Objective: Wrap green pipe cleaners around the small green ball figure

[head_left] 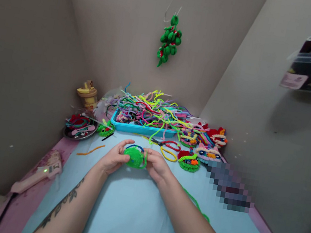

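- left hand (pixel 113 159) and right hand (pixel 156 165) met above the tabletop (pixel 132 213), both gripping a green disc (pixel 134 157) between them.
- left fingers were closed on the disc's left edge, thumb over the top; right fingers were closed on its right edge.
- the disc was fuzzy, with a blue strand along its upper rim, held just off the light blue tabletop near its middle.
- a green strand (pixel 196 206) trailed from under the right forearm across the tabletop.
- behind the hands stood a blue tray (pixel 141 129) heaped with coloured pipe cleaners (pixel 153 110).
- finished fuzzy faces (pixel 189 162) lay right of the tray; scissors (pixel 168 145) lay just before it.
- a glue gun (pixel 40 172) rested at the left edge, its light green.
- a round dish (pixel 80 127) of scraps sat left of the tray.
- a green ornament (pixel 169 40) hung on the back wall.
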A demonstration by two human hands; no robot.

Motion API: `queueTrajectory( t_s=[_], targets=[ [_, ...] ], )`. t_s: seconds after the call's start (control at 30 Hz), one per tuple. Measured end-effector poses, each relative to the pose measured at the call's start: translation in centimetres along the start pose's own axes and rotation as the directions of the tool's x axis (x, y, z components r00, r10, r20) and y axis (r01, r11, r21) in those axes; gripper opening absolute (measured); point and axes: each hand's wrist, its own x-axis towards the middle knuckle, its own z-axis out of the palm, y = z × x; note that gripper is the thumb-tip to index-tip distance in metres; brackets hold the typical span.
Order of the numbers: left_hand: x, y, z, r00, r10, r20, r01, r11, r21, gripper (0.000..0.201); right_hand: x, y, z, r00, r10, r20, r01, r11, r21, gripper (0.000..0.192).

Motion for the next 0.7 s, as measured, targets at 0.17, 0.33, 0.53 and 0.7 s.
queueTrajectory(
  t_s=[0.17,0.33,0.53,0.7],
  targets=[
    [0.0,-0.1,-0.4,0.997,-0.011,0.075,0.017,0.997,-0.073,0.071,-0.7,-0.5,0.6,0.958,0.167,0.233,-0.213,0.959,0.189,0.012],
    [0.0,-0.3,-1.0,0.997,-0.001,0.076,0.009,0.994,-0.111,0.068,-0.6,-0.1,0.2,0.980,0.146,0.136,-0.165,0.977,0.138,0.010],
    [0.2,-0.6,-1.4,0.994,0.019,0.109,0.003,0.979,-0.202,0.063,-0.5,-0.1,0.1,0.990,0.120,0.075,-0.127,0.988,0.090,0.011],
    [0.0,-0.1,-0.1,0.996,-0.004,0.094,0.029,0.963,-0.267,0.062,0.2,-0.5,0.1,0.990,0.139,-0.007,-0.129,0.933,0.336,0.010]
  ],
)
